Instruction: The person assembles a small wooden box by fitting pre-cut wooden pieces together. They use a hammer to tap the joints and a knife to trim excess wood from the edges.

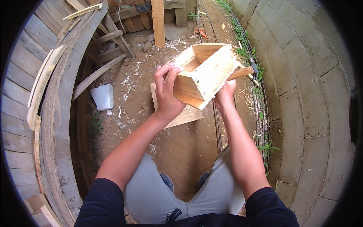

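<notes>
A head-worn fisheye looks down from close above both forearms [138, 138].

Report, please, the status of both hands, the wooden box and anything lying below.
Left hand: gripping wooden box, tilted, off the ground. Right hand: holding hammer, grip partly hidden by box. Below: flat board on ground, partly hidden.

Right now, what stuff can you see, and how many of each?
wooden box: one, pale, upper centre
hammer: one, brown handle, right of box
flat board: one, tan, on ground
block: one, whitish, ground at left
shavings: many, pale, on ground
post: one, orange-brown, top centre
planks: several, greyish, left
wall: one, grey, right
plants: several, green, along wall
shoes: two, dark, lower centre
trousers: one pair, grey, bottom
left hand: one, bare, holding box
right hand: one, bare, at hammer handle
</notes>
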`<move>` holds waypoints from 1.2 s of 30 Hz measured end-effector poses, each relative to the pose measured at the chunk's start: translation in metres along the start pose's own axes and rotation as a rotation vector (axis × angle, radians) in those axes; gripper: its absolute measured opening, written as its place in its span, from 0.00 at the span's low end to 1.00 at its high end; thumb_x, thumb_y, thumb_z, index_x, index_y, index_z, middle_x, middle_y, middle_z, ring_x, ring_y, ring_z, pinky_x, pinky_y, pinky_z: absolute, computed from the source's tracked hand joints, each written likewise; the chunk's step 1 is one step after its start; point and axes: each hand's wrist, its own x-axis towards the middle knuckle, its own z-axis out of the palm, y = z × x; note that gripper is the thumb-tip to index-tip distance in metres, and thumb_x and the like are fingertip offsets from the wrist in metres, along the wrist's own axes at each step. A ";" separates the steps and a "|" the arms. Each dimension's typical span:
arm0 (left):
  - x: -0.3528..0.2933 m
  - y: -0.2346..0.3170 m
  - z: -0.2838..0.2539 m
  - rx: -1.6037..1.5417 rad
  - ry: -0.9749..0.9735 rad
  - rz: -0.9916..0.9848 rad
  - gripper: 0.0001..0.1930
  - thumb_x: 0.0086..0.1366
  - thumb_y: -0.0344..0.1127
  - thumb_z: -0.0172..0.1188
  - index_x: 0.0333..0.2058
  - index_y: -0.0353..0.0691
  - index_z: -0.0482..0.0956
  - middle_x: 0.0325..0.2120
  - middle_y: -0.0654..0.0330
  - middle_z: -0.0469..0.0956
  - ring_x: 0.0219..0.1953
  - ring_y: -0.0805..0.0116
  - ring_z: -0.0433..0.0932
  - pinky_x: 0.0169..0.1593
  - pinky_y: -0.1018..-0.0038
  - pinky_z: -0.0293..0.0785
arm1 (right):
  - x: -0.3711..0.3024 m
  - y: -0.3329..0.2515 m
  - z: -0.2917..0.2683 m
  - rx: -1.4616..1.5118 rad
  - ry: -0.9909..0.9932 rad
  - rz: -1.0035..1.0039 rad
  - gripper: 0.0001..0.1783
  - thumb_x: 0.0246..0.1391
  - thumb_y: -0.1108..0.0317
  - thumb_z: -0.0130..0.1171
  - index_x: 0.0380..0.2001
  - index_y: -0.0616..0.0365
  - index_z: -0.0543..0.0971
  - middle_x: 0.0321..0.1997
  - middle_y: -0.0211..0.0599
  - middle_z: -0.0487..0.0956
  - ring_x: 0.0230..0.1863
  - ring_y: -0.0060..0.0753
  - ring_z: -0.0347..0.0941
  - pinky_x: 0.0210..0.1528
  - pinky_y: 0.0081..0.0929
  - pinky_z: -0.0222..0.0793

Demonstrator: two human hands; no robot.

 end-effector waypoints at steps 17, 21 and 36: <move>-0.007 -0.016 0.010 0.072 -0.013 0.014 0.45 0.41 0.31 0.80 0.59 0.46 0.66 0.53 0.52 0.62 0.62 0.47 0.64 0.68 0.47 0.53 | -0.008 0.002 -0.002 0.499 -0.194 0.296 0.20 0.68 0.69 0.53 0.57 0.71 0.67 0.56 0.49 0.77 0.55 0.40 0.78 0.56 0.36 0.81; -0.007 -0.023 0.010 0.051 -0.041 -0.011 0.45 0.42 0.30 0.80 0.59 0.45 0.65 0.54 0.51 0.61 0.62 0.47 0.63 0.65 0.51 0.58 | -0.008 0.004 0.003 0.483 -0.196 0.292 0.21 0.67 0.68 0.54 0.57 0.71 0.67 0.56 0.49 0.77 0.55 0.40 0.79 0.54 0.37 0.82; -0.012 -0.036 0.010 0.099 -0.060 -0.026 0.42 0.42 0.30 0.79 0.57 0.47 0.68 0.53 0.55 0.62 0.65 0.45 0.62 0.70 0.45 0.49 | -0.010 -0.007 0.004 0.615 -0.223 0.393 0.20 0.57 0.69 0.55 0.52 0.66 0.70 0.50 0.41 0.78 0.56 0.40 0.75 0.58 0.48 0.76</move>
